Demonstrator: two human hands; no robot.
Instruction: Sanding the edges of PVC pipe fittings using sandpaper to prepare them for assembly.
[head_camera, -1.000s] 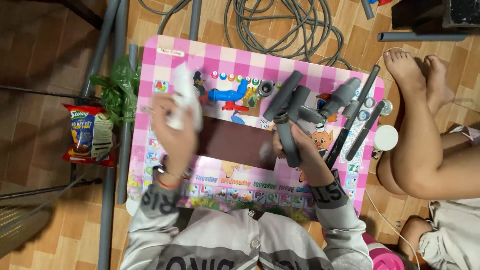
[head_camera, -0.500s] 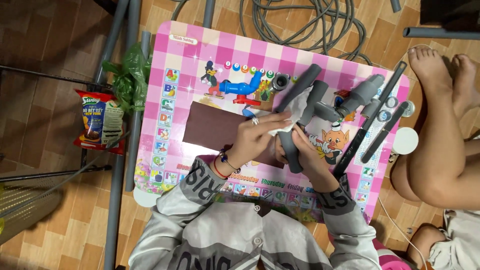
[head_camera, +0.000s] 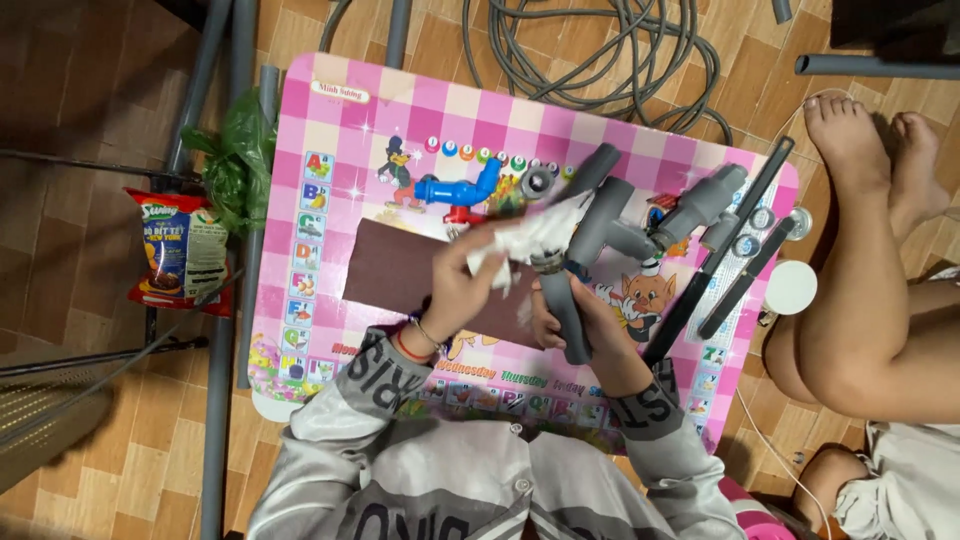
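Head view is looking straight down, and I am seeing my right hand (head_camera: 585, 325) wrapping its fingers round the lower leg of a grey pipe assembly (head_camera: 590, 235), a set of smooth, matte plastic tubes joined at angled sockets. The hand is closed firmly on that tube, which is pointing back toward my body. My left hand (head_camera: 462, 285) is pinching a crumpled white cloth (head_camera: 530, 238), soft and creased, and is pressing it against the pipe joint just above the right hand's hold. So both hands are gripping: the left on the cloth, the right on the pipe.

Under the left hand a flat, dull brown rectangular sheet (head_camera: 400, 268) is lying on a small pink checked table (head_camera: 330, 130) with a glossy printed cartoon top. Just beyond the cloth a blue pipe piece (head_camera: 455, 187), shiny and bent in curves, is resting on the tabletop, with a small round metal fitting (head_camera: 538, 181) beside it. To the right of the held pipe, two long black rods (head_camera: 735, 235) are lying slantwise near the table's edge, and a white round lid (head_camera: 791, 287) is sitting just past them.

Off the table, a coil of grey hose (head_camera: 590, 50) is looping on the tiled floor, a crinkled red snack bag (head_camera: 180, 255) and a green plastic bag (head_camera: 235, 165) are lying far left, and another person's bare legs (head_camera: 860, 270) are folded at the right.
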